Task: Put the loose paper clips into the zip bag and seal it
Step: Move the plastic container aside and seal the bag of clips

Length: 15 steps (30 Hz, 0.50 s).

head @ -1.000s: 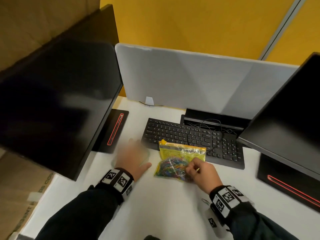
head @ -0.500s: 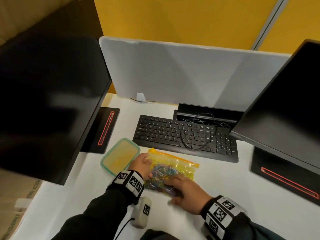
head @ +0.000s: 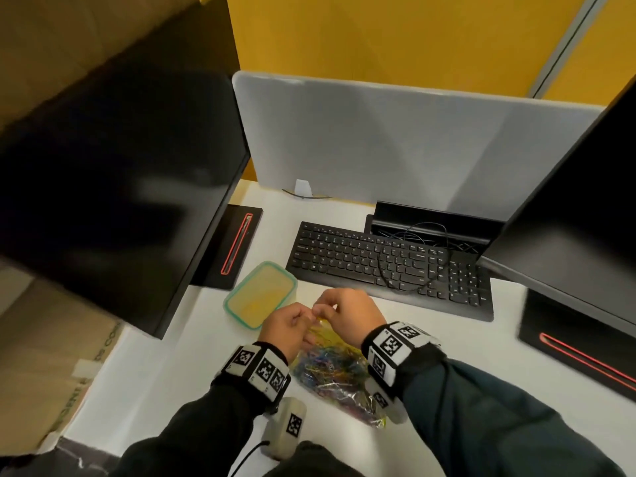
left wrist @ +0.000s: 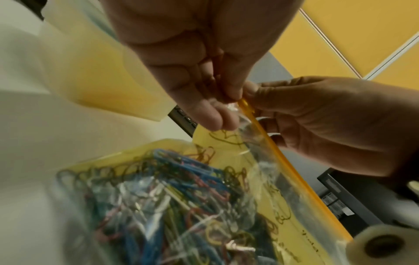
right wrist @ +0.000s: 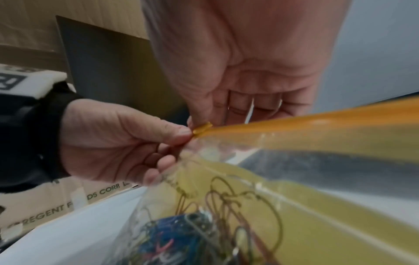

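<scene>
Evidently the filling is done; the paper clips (head: pixel 330 370) are seen heaped inside the zip bag (head: pixel 340 383), low in the head view's centre on the white worktop (head: pixel 464 342); only sealing is judged to remain. Just above, the bag's top corner is pinched by the left hand (head: pixel 289 325) and the right hand (head: pixel 347 313); the orange zip strip (left wrist: pixel 281 161) is shown only by the wrist views; the lidded container (head: pixel 261 292) and keyboard (head: pixel 389 266) appear whole only from above.

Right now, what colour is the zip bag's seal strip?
Orange seal strip, clearest in the right wrist view.
</scene>
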Motion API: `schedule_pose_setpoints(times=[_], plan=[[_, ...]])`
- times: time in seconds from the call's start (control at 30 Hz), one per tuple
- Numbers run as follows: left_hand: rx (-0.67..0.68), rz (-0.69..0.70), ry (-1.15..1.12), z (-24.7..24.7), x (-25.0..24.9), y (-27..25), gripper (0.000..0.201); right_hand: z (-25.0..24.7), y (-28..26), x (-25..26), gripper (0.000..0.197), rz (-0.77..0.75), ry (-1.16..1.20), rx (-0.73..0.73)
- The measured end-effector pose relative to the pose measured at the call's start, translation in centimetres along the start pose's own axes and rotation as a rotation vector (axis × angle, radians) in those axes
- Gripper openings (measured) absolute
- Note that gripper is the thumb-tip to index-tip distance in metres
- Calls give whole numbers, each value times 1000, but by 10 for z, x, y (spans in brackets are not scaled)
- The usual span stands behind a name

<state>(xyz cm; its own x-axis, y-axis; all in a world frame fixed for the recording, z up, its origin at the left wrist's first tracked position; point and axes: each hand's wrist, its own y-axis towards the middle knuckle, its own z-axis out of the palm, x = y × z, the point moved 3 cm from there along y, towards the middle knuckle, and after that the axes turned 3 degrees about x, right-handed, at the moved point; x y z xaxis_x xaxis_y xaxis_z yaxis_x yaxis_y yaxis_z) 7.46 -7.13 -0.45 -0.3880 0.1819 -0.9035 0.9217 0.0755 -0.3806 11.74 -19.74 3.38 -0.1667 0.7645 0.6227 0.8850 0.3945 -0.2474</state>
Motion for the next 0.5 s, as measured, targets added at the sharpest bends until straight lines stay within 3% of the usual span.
schedule_pose_setpoints(times=[0.3,0.43,0.5], plan=[[-100,1,-9,3,3,-4,24,-7,-29,-42,14,95,-73,32],[-103,102,293,-9,4,-3,17,-34,-61,-94,9,248,22,-83],[-19,189,528,-7,-1,-4,24,-32,-85,-118,19,330,-93,-5]])
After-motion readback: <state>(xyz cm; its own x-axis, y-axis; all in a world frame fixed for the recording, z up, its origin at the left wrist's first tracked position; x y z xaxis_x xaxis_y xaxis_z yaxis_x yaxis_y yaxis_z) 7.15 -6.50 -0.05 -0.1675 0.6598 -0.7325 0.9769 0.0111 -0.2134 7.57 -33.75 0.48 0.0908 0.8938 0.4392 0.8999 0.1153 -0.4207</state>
